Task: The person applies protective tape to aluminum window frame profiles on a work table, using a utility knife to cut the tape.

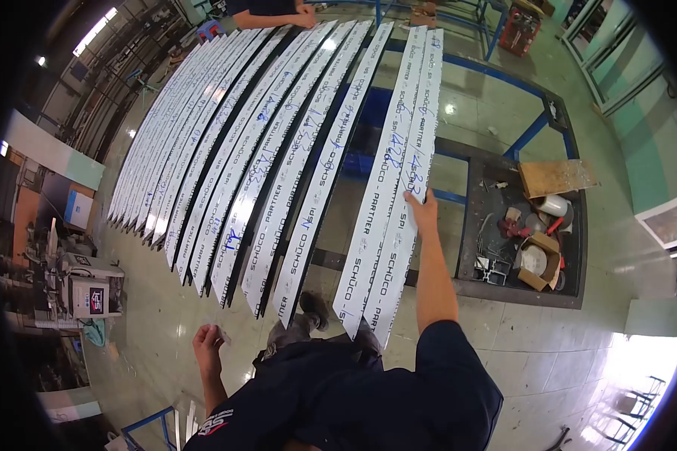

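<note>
My right hand (423, 214) grips the outer edge of the rightmost aluminium profile (408, 233), its thumb on the white protective film and the other fingers curled round the side. Against this piece lies a second film-covered profile (380, 195), with blue handwritten numbers on it. My left hand (207, 346) is low beside my body, away from the profiles, fingers pinched on a small pale slip (223, 335). A gap separates the right pair from the nearest profile (327, 177) of the long row to the left. Their near ends are cut at an angle.
Blue-and-dark metal frames carry the profiles. A black tray (496, 289) at right holds a cardboard box (538, 259), a white roll (553, 205), a wooden board (557, 178) and loose parts. Across the row stands another person (267, 11), hands near the far ends. A machine (94, 293) is at left.
</note>
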Tool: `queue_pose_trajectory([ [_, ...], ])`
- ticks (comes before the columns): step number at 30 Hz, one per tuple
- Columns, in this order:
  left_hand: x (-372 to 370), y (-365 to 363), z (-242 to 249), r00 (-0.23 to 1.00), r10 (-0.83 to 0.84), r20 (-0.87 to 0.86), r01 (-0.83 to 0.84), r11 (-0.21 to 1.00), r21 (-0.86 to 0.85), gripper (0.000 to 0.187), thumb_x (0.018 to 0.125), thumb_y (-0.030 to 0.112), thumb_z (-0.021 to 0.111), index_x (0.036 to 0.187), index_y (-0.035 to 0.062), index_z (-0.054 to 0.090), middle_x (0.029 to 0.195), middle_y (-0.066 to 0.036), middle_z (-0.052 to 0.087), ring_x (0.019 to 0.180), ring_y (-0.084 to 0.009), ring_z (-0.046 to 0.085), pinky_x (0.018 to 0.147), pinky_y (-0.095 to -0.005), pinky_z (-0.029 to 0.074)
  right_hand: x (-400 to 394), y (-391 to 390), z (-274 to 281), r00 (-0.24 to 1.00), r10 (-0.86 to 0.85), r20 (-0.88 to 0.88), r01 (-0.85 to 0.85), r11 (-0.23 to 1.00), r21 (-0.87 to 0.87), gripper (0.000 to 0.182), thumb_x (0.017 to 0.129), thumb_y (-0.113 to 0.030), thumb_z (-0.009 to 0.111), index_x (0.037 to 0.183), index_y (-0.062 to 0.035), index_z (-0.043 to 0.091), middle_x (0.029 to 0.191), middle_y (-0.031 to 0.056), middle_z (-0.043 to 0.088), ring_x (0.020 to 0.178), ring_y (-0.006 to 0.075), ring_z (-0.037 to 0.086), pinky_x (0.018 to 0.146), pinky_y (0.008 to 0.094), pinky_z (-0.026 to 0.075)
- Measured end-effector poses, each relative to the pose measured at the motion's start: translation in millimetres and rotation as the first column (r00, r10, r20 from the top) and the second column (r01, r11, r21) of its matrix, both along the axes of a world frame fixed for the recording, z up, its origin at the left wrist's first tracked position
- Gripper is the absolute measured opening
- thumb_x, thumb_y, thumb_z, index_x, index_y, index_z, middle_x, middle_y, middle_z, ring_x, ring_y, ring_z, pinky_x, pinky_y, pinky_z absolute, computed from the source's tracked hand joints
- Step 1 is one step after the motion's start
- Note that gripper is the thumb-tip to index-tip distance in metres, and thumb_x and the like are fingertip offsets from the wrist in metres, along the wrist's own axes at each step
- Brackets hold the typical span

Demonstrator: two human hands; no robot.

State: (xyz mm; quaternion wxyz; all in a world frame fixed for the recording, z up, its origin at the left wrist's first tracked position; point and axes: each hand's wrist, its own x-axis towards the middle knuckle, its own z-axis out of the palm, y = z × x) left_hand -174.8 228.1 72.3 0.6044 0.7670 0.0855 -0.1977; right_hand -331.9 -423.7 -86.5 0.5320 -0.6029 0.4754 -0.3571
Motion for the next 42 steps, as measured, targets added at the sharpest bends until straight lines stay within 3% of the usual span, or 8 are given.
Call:
queue_pose_trajectory([
  [2,11,-19,1,0.997,-0.077,0.019,0.077,0.996,-0.032,0.013,0.1,0.02,0.072,0.1,0.007,0.069,0.085,0.001,0.068,0.079,-0.0099,0.065,0.079,-0.0312,0.056,-16,22,-20,0.995,-0.082,-0.053,0.077,0.992,-0.1,0.075,0.084,-0.029,0.089,0.144,0.0036,0.059,0.122,0.0197,0.075,0.112,0.0262,0.072,0.1,0.0378,0.054],
  [8,68,-46,-9,0.916,-0.402,0.01,0.399,0.907,-0.131,0.016,0.101,0.018,0.072,0.101,0.0028,0.07,0.089,-0.002,0.072,0.08,-0.0125,0.068,0.081,-0.0323,0.058,-32,32,-35,0.991,-0.115,0.071,0.098,0.974,0.204,0.068,0.09,-0.036,0.084,0.137,0.0078,0.062,0.119,0.02,0.075,0.108,0.026,0.072,0.095,0.038,0.055],
  [15,106,-20,-16,0.934,-0.347,0.084,0.357,0.914,-0.192,0.015,0.1,0.018,0.073,0.101,0.0032,0.07,0.09,-0.002,0.072,0.081,-0.0114,0.068,0.081,-0.0311,0.058,-38,86,11,0.884,-0.079,-0.46,0.119,0.991,0.059,0.075,0.09,-0.054,0.079,0.132,0.0064,0.068,0.125,0.0205,0.074,0.113,0.031,0.072,0.1,0.0412,0.053],
  [19,102,21,-38,0.96,-0.28,0.0,0.275,0.941,-0.196,0.013,0.099,0.016,0.074,0.1,0.0039,0.07,0.091,-0.002,0.071,0.081,-0.011,0.067,0.081,-0.0315,0.058,-45,69,-21,0.977,-0.051,-0.206,0.085,0.983,0.163,0.082,0.085,-0.062,0.08,0.129,0.0063,0.069,0.122,0.026,0.074,0.12,0.0365,0.07,0.103,0.0436,0.052],
  [24,112,35,-47,0.959,-0.282,-0.03,0.268,0.937,-0.223,0.013,0.098,0.016,0.076,0.099,0.0044,0.07,0.092,-0.002,0.072,0.082,-0.0096,0.066,0.079,-0.0287,0.056,-39,86,0,0.804,-0.088,-0.589,0.124,0.992,0.02,0.088,0.089,-0.065,0.073,0.137,0.0082,0.059,0.127,0.0323,0.069,0.123,0.0477,0.066,0.105,0.0489,0.051],
  [30,140,8,-53,0.935,-0.355,0.01,0.339,0.881,-0.33,0.013,0.1,0.016,0.074,0.1,0.0041,0.07,0.094,-0.002,0.073,0.082,-0.009,0.065,0.081,-0.0276,0.055,-64,185,39,0.842,-0.119,-0.526,0.081,0.992,-0.095,0.087,0.087,-0.055,0.079,0.142,0.007,0.052,0.131,0.0315,0.067,0.121,0.0457,0.066,0.104,0.0491,0.051],
  [36,162,-30,-61,0.858,-0.512,-0.044,0.467,0.813,-0.348,0.008,0.101,0.014,0.072,0.101,0.0061,0.07,0.09,0.0,0.07,0.078,-0.0091,0.062,0.076,-0.0283,0.052,-69,237,22,0.638,-0.381,-0.669,0.242,0.924,-0.295,0.088,0.087,-0.057,0.079,0.142,0.0063,0.054,0.14,0.0314,0.061,0.133,0.0457,0.056,0.11,0.0508,0.045],
  [42,183,-73,-67,0.786,-0.618,-0.022,0.571,0.739,-0.359,0.015,0.099,0.015,0.075,0.101,0.0004,0.072,0.088,-0.003,0.072,0.079,-0.0119,0.066,0.076,-0.0276,0.053,-73,252,41,0.613,-0.259,-0.746,0.299,0.951,-0.084,0.089,0.088,-0.065,0.074,0.143,0.0022,0.054,0.151,0.0245,0.054,0.138,0.0473,0.05,0.113,0.0546,0.042],
])
